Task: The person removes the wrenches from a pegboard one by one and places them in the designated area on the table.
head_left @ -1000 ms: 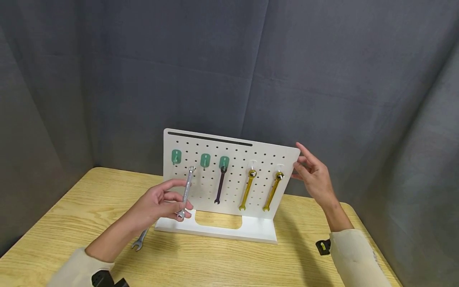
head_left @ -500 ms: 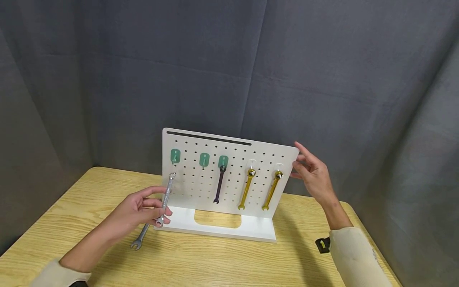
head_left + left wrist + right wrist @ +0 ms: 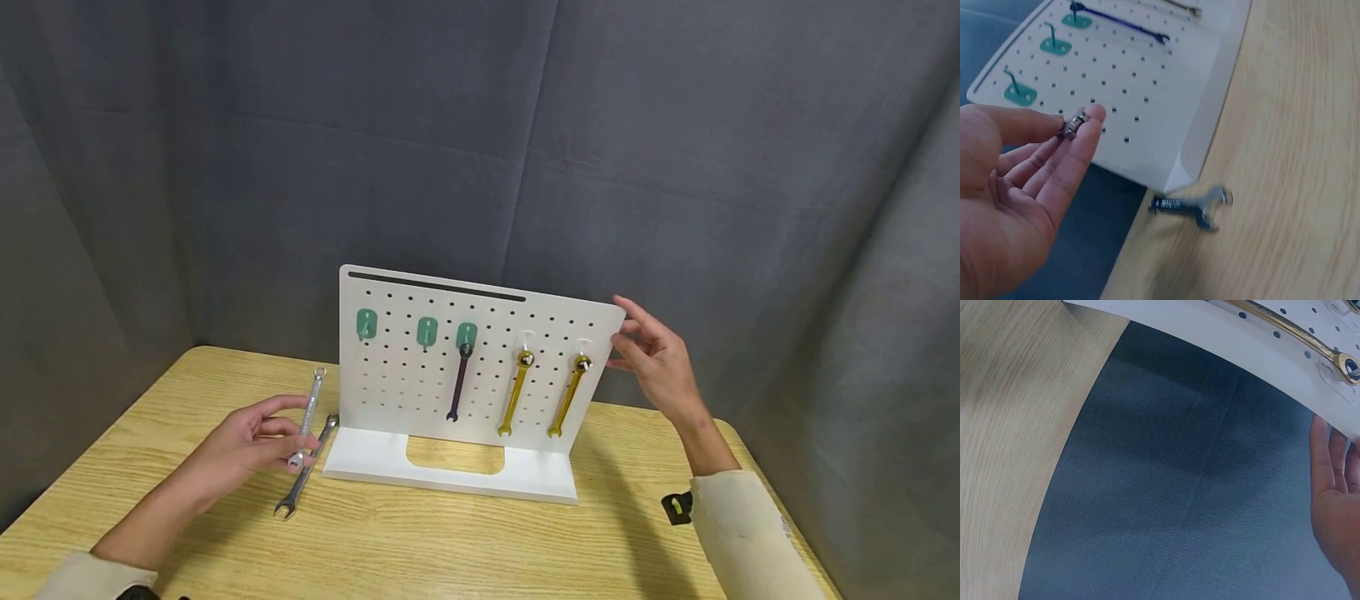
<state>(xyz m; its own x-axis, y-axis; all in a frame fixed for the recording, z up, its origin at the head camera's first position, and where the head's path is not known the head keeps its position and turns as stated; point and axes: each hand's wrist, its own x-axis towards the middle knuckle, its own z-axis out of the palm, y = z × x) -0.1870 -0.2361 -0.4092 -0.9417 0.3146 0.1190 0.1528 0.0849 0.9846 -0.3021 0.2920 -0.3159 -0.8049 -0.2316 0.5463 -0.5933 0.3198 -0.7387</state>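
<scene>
My left hand (image 3: 251,442) pinches a small silver combination wrench (image 3: 309,412) between thumb and fingers, with its ring end up. The left wrist view shows this wrench (image 3: 1074,124) nearly end-on. Just below the hand, a larger silver combination wrench (image 3: 288,498) lies on the table, left of the white pegboard (image 3: 405,383). My right hand (image 3: 663,371) grips the pegboard's upper right edge, thumb in front and other fingers partly hidden behind. A purple wrench (image 3: 459,383) hangs from a green hook (image 3: 467,333); two gold wrenches (image 3: 514,396) (image 3: 570,396) hang from clear hooks.
Two green hooks (image 3: 367,323) (image 3: 427,332) on the board's left half bear nothing. The board's white base (image 3: 367,454) stands on a wooden table (image 3: 420,542). A dark grey curtain (image 3: 375,150) hangs behind and at the sides.
My left hand has moved left and slightly down with the small wrench, away from the pegboard's front. More of the wrench on the table shows. The right hand stays on the board's edge.
</scene>
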